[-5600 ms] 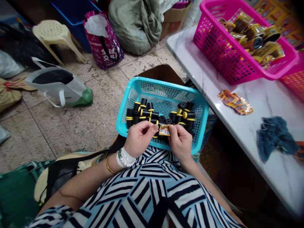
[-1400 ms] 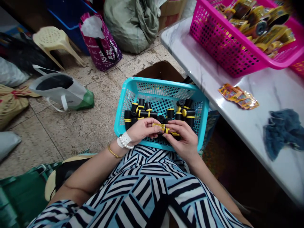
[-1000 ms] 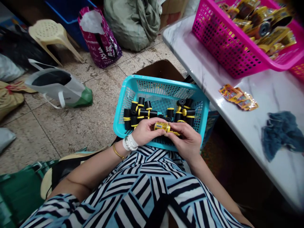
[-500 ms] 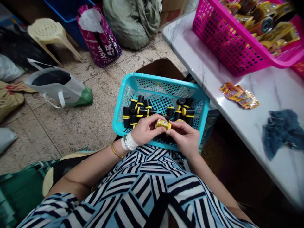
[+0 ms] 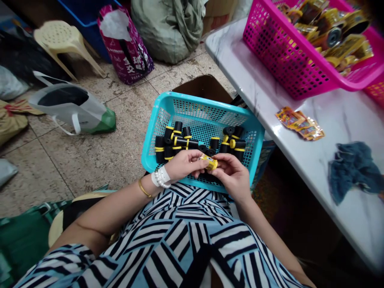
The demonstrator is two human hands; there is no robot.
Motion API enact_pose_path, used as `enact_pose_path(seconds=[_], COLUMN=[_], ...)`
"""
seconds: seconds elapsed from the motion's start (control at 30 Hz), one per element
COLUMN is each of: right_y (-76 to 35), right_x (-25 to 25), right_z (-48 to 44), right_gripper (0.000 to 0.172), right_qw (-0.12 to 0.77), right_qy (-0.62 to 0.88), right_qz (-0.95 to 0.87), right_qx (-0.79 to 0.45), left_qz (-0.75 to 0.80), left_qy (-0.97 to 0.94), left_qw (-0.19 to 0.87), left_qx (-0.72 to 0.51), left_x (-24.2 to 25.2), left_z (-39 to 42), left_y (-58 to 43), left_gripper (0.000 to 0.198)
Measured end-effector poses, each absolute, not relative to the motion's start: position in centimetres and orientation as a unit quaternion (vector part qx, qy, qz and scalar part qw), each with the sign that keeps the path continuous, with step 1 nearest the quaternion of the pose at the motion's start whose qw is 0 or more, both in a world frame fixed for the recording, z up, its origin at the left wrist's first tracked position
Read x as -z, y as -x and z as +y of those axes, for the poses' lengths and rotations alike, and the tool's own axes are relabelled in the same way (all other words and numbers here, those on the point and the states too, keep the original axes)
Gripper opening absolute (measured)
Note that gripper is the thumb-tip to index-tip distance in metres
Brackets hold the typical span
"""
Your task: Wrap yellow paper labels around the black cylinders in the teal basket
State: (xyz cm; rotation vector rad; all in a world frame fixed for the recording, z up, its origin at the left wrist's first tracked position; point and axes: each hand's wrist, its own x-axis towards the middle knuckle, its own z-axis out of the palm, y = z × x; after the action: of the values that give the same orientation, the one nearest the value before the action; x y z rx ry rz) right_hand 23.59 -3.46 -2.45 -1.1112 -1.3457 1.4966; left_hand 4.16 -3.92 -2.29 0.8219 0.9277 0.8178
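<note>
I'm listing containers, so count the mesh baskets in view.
3: the turquoise basket beneath the left hand and right hand, the large pink basket on the marble-patterned table, and a second pink basket cut off at the right edge. Others may be hidden.

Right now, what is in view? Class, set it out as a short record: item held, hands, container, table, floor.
item held: small yellow-wrapped piece
hands: left hand and right hand, fingers on opposite ends
container: turquoise basket beneath both hands, with black cylinders banded yellow inside
table: pink basket, orange packets, blue cloth
floor: cream stool, purple bag
</note>
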Motion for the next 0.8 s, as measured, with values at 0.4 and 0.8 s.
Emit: enact_pose_path(seconds=[0.4,0.8], right_y=[-22.8,-22.6], right_x=[1.8,1.5], right_z=[-4.3,-4.7], right_gripper=[0.027,0.04], right_qw=[0.484,0.395], right_qy=[0.429,0.412], right_qz=[-0.619,-0.755], right_qx=[-0.446,-0.323], left_qz=[0.297,0.382], left_qy=[-0.131,-0.161], left_qw=[0.855,0.822], left_qx=[-0.404,-0.391], left_x=[1.3,1.5], left_z=[-4.6,-5.3], left_y=[-5.5,-5.8], left_gripper=[0.037,0.04])
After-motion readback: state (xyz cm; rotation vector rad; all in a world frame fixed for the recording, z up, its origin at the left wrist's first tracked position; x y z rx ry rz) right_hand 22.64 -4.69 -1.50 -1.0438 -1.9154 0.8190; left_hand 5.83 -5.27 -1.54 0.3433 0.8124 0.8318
